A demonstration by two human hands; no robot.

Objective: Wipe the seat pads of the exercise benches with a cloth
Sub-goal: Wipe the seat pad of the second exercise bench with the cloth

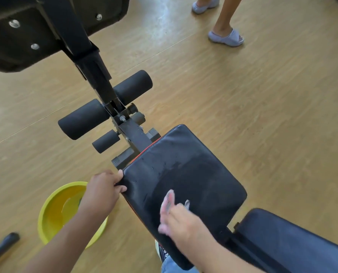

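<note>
A black seat pad (193, 170) of an exercise bench fills the lower middle, with wet streaks and drops on it. My left hand (104, 189) grips the pad's near-left corner. My right hand (181, 220) rests on the pad's near part, blurred, closed on a pale cloth (169, 200) that sticks out beyond the fingers. A second black pad (294, 237) of the same bench lies at the lower right.
Black foam rollers (85, 118) and the bench frame (97, 75) rise toward the upper left under another dark pad (26, 26). A yellow bowl (55, 211) sits on the wooden floor at left. Another person's legs in pale slippers (226, 37) stand at top right.
</note>
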